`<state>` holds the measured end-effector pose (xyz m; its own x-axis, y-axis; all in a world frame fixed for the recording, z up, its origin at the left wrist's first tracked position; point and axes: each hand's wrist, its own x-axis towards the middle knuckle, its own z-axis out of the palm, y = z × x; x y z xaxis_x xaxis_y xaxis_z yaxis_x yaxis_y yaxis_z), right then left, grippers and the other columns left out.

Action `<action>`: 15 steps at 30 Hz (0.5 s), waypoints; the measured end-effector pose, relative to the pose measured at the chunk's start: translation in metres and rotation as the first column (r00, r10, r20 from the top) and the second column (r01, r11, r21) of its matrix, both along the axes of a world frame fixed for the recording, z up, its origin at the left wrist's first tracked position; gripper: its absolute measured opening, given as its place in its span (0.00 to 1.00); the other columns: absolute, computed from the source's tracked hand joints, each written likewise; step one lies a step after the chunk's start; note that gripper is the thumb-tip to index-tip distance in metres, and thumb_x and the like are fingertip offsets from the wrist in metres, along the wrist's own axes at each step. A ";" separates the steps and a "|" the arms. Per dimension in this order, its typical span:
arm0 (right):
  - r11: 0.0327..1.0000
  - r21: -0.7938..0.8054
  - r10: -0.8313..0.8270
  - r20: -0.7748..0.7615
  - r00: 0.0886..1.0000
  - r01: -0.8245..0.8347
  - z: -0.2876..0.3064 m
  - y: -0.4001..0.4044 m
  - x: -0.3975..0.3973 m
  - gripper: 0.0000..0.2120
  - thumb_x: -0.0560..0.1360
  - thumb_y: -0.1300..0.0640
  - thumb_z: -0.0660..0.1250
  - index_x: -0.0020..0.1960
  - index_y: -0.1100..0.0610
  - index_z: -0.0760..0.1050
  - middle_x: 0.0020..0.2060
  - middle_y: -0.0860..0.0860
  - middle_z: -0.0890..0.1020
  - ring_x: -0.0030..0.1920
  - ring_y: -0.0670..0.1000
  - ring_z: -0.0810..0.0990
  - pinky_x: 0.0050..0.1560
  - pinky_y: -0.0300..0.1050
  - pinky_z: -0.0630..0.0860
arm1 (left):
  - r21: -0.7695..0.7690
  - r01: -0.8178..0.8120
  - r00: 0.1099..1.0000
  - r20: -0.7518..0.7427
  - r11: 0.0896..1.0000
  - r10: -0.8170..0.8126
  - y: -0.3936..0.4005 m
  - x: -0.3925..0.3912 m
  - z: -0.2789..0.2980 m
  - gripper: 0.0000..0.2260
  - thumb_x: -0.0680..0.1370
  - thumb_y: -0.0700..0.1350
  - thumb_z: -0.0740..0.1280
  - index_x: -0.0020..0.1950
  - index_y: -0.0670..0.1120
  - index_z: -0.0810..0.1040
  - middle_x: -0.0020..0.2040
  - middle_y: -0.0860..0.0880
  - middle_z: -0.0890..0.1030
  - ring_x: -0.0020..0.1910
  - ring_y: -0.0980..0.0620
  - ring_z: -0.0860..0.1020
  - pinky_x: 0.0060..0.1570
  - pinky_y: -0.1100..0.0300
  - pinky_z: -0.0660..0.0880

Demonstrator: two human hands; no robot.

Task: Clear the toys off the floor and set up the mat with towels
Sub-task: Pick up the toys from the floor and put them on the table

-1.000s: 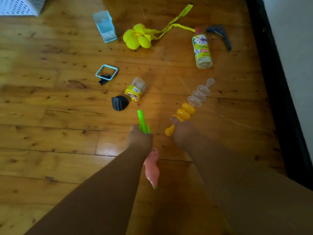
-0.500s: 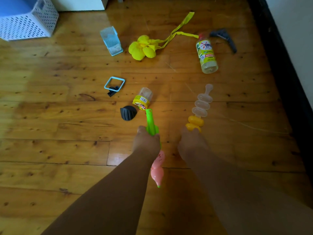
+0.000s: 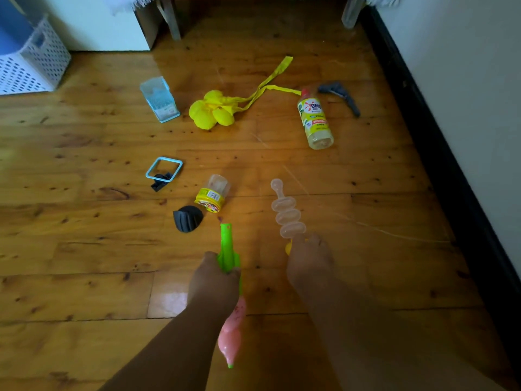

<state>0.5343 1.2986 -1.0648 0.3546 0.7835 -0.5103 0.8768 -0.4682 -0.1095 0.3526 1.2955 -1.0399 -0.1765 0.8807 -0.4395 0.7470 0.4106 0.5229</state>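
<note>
My left hand (image 3: 214,283) is closed around a green and pink toy (image 3: 227,249); its green end points away from me and its pink bulb (image 3: 231,334) hangs below my wrist. My right hand (image 3: 308,263) grips the near end of a clear bubbled wand toy (image 3: 286,213), hiding its yellow part. On the wooden floor beyond lie a yellow-lidded jar (image 3: 212,194), a black scoop-shaped piece (image 3: 187,218), a blue square frame (image 3: 164,169), a pale blue mesh holder (image 3: 159,98), a yellow fabric toy (image 3: 217,108), a yellow bottle (image 3: 315,119) and a grey handle-shaped object (image 3: 339,94).
A white perforated basket (image 3: 31,60) stands at the far left by a pale cabinet (image 3: 107,24). Furniture legs (image 3: 170,18) rise at the back. A white wall with a black skirting board (image 3: 439,165) runs along the right. A thin string (image 3: 380,228) lies on the boards.
The view has tilted up, showing the basket and furniture. My right hand has slid further over the wand toy, covering its yellow beads. My left hand keeps its hold on the green and pink toy.
</note>
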 end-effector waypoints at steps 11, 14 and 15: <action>0.975 0.086 -0.164 -0.332 0.929 0.203 0.004 -0.001 0.000 0.28 0.71 0.62 0.68 0.66 0.51 0.61 0.53 0.50 0.69 0.48 0.52 0.73 0.44 0.46 0.71 | 0.012 0.023 0.999 0.028 1.000 -0.023 0.009 0.011 0.019 0.11 0.76 0.48 0.69 0.48 0.50 0.66 0.37 0.52 0.74 0.34 0.55 0.73 0.28 0.59 0.64; 0.965 0.186 -0.082 -0.456 0.886 0.185 0.019 0.003 0.002 0.20 0.73 0.64 0.61 0.63 0.50 0.67 0.52 0.51 0.74 0.49 0.53 0.76 0.45 0.46 0.74 | 0.029 0.022 0.998 0.063 0.999 -0.024 0.018 0.015 0.032 0.11 0.77 0.47 0.68 0.50 0.49 0.66 0.38 0.52 0.74 0.35 0.56 0.73 0.28 0.60 0.64; 0.968 0.208 -0.026 -0.464 0.886 0.137 0.027 0.004 0.002 0.18 0.73 0.63 0.61 0.61 0.51 0.69 0.53 0.51 0.76 0.51 0.54 0.78 0.46 0.47 0.75 | 0.048 0.020 0.997 0.072 0.999 -0.024 0.022 0.017 0.038 0.11 0.77 0.47 0.68 0.50 0.49 0.66 0.38 0.52 0.73 0.35 0.55 0.73 0.29 0.59 0.65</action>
<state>0.5366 1.3031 -1.0381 0.1952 0.8761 -0.4408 0.6638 -0.4489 -0.5982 0.3694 1.3171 -1.0017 -0.1258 0.9042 -0.4082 0.7148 0.3679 0.5947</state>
